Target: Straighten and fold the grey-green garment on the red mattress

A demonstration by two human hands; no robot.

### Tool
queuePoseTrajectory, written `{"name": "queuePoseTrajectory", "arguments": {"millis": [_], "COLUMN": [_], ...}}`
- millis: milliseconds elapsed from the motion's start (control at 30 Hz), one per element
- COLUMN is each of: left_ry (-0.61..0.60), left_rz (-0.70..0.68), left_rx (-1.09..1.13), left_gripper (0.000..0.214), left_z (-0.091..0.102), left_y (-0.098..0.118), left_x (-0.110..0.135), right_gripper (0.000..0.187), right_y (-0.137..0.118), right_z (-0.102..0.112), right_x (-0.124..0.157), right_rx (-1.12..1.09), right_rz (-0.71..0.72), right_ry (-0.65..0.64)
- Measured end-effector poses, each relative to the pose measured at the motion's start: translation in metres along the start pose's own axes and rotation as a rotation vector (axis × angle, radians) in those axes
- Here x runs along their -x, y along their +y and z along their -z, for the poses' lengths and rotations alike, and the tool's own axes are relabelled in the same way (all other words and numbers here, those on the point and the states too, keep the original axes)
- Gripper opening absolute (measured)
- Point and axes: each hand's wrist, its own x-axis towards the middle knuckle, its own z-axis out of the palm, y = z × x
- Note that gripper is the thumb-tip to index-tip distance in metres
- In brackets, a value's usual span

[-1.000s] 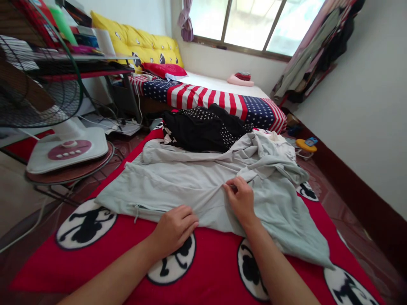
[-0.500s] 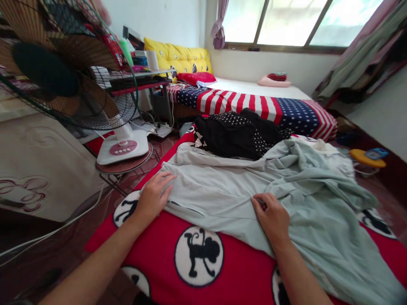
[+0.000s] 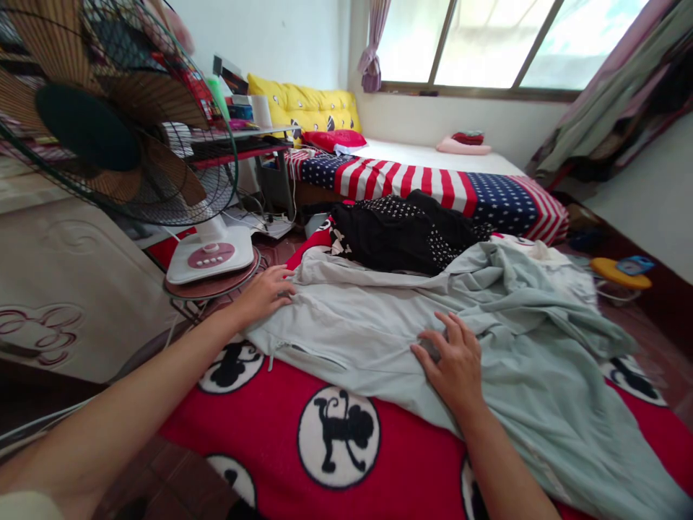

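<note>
While both hands are apart, fingers loosely spread, the grey-green garment looks creased.

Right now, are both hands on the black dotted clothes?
No, the left hand and right hand are both at the pale green zippered garment, with the black dotted clothes lying beyond it.

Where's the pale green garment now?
Head view, centre to right: the pale green garment lies on the red monkey-print blanket, under the right hand, nearer than the black clothing.

Pale grey-green garment, red monkey-print blanket
</note>
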Motion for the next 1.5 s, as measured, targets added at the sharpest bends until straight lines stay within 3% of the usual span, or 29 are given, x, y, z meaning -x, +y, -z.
{"name": "queuePoseTrajectory", "arguments": {"millis": [133, 300, 500, 633, 733, 900, 1033, 1133, 1200, 1300, 1400, 1500], "left_ry": [0.03, 0.031, -0.033, -0.173, -0.254, -0.291, -0.19, -0.072, 0.046, 0.16, 0.054, -0.08], "left_rz": [-0.058, -0.006, -0.023, 0.151, 0.217, 0.259, 0.318, 0.357, 0.336, 0.184, 0.012, -0.049], "left_rx": [0.017, -0.008, 0.068, 0.314, 0.416, 0.364, 0.225, 0.116, 0.025, 0.026, 0.168, 0.093], "left_gripper": [0.011, 0.012, 0.014, 0.025, 0.033, 0.042, 0.036, 0.033, 0.032, 0.026, 0.037, 0.058], "left_z": [-0.001, 0.007, 0.047, 0.078, 0.083, 0.052, 0.023, 0.019, 0.022, 0.019, 0.0, -0.026], "left_y": [-0.005, 0.004, 0.023, 0.022, 0.013, 0.001, -0.001, 0.007, 0.022, 0.059, 0.098, 0.116], "left_x": [0.005, 0.007, 0.006, 0.003, -0.007, -0.029, -0.029, -0.021, -0.016, -0.011, -0.004, 0.005], "right_gripper": [0.016, 0.022, 0.015, 0.015, 0.016, 0.018, 0.016, 0.014, 0.013, 0.012, 0.012, 0.011], "right_y": [0.005, 0.014, 0.017, 0.017, 0.019, 0.021, 0.02, 0.02, 0.02, 0.02, 0.02, 0.017], "right_z": [-0.006, -0.016, -0.013, -0.013, -0.015, -0.017, -0.018, -0.017, -0.017, -0.018, -0.018, -0.016], "right_x": [0.001, 0.003, 0.004, 0.004, 0.004, 0.005, 0.006, 0.005, 0.004, 0.004, 0.004, 0.003], "right_rx": [-0.04, -0.071, -0.138, -0.153, -0.155, -0.15, -0.142, -0.139, -0.139, -0.145, -0.153, -0.154], "right_rz": [-0.022, -0.035, -0.006, -0.014, -0.015, -0.03, -0.051, -0.049, -0.052, -0.062, -0.075, -0.1], "right_ry": [-0.02, 0.0, 0.044, 0.054, 0.046, 0.038, 0.037, 0.029, 0.026, 0.026, 0.017, -0.021]}}
